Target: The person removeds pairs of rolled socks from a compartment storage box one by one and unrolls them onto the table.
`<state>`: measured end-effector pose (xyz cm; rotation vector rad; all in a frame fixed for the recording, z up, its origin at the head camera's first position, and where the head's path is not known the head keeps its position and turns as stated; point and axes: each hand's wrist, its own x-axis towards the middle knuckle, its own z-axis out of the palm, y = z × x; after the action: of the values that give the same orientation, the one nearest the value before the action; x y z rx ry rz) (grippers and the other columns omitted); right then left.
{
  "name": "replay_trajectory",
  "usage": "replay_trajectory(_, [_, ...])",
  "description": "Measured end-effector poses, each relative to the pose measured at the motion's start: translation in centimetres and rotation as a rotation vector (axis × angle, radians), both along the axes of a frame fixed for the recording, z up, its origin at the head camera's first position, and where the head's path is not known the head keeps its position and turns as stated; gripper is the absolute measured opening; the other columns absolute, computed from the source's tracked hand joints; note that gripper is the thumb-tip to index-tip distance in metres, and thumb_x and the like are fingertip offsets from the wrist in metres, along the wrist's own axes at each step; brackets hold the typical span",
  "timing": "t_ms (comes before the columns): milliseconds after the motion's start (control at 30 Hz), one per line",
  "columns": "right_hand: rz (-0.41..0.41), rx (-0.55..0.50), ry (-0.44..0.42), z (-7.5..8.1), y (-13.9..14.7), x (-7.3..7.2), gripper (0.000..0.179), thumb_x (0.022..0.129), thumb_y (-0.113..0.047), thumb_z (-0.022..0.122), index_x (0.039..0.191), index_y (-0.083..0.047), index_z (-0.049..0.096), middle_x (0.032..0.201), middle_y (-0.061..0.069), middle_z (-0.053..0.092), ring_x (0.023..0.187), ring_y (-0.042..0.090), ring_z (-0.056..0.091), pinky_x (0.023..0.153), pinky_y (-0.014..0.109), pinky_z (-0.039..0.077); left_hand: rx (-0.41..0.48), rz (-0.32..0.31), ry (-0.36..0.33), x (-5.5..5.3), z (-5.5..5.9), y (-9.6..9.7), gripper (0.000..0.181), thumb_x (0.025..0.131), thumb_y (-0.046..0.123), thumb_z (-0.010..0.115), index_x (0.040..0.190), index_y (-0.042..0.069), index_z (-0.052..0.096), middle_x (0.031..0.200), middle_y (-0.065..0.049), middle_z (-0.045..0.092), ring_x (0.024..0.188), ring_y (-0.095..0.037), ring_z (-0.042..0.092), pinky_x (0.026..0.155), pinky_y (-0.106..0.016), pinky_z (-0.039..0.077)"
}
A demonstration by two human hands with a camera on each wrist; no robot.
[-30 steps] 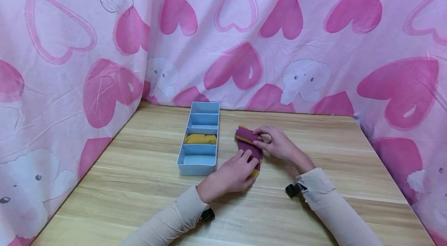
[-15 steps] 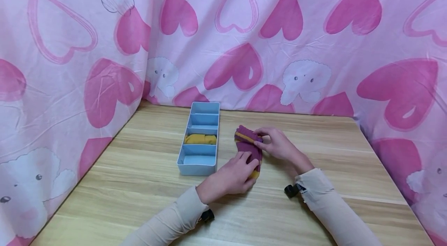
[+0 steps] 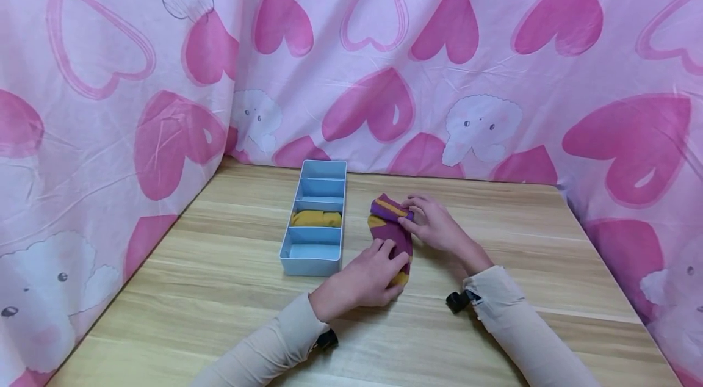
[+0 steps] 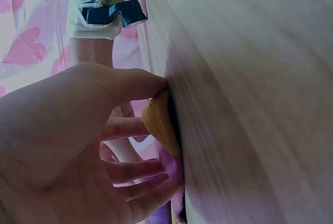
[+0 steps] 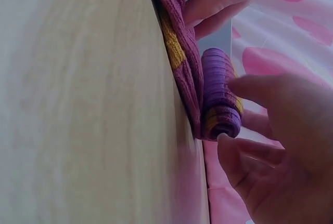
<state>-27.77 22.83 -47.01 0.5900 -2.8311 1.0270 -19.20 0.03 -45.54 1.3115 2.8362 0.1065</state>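
Note:
A purple knitted sock (image 3: 391,234) with yellow patches lies on the table, its far end turned into a roll (image 5: 221,94). My right hand (image 3: 437,227) holds one end of that roll between thumb and fingers. In the right wrist view the roll's spiral end shows by the thumb tip. My left hand (image 3: 362,274) presses the near part of the sock with spread fingertips. Its thumb touches the edge of the yellow toe (image 4: 160,122) in the left wrist view. Left of the hands stands a light blue divided box (image 3: 311,267).
A folded mustard-yellow cloth bundle (image 3: 315,218) fills one compartment of the box, second from the near end. The wooden table (image 3: 494,338) meets a pink heart-print curtain (image 3: 362,8) at the back and sides. Both wrists carry black cameras.
The sock's far end has been rolled further toward me, uncovering a yellow patch at its left edge. My right hand has turned slightly with it; the left hand stays on the near part.

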Motion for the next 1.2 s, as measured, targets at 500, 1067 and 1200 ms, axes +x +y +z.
replay_trajectory(500, [0.018, -0.074, 0.031, -0.4, -0.3, -0.3, 0.03, 0.105, -0.011, 0.07, 0.135, -0.011, 0.064, 0.142, 0.017, 0.061, 0.129, 0.038, 0.069, 0.104, 0.053, 0.06, 0.0, -0.018, 0.037, 0.1, 0.0, -0.1, 0.04, 0.102, 0.049, 0.071, 0.13, 0.022, 0.058, 0.122, -0.005, 0.058, 0.11, -0.02, 0.054, 0.089, -0.027, 0.053])
replay_trajectory(1067, [0.0, 0.001, 0.044, -0.1, -0.5, -1.4, 0.041, 0.1, -0.009, 0.077, 0.139, -0.001, 0.069, 0.146, 0.022, 0.062, 0.126, 0.04, 0.067, 0.102, 0.054, 0.06, 0.013, 0.001, -0.018, 0.2, 0.0, 0.1, 0.041, 0.102, 0.049, 0.071, 0.131, 0.023, 0.057, 0.12, -0.005, 0.055, 0.107, -0.019, 0.049, 0.086, -0.027, 0.049])
replay_trajectory(1200, [0.016, -0.05, 0.006, -0.1, -0.5, -1.7, 0.047, 0.102, -0.005, 0.073, 0.147, -0.007, 0.061, 0.144, 0.019, 0.065, 0.118, 0.035, 0.073, 0.096, 0.05, 0.063, 0.012, 0.004, -0.039, 0.2, 0.2, 0.1, 0.043, 0.102, 0.049, 0.071, 0.132, 0.022, 0.057, 0.121, -0.005, 0.055, 0.108, -0.02, 0.049, 0.087, -0.027, 0.049])
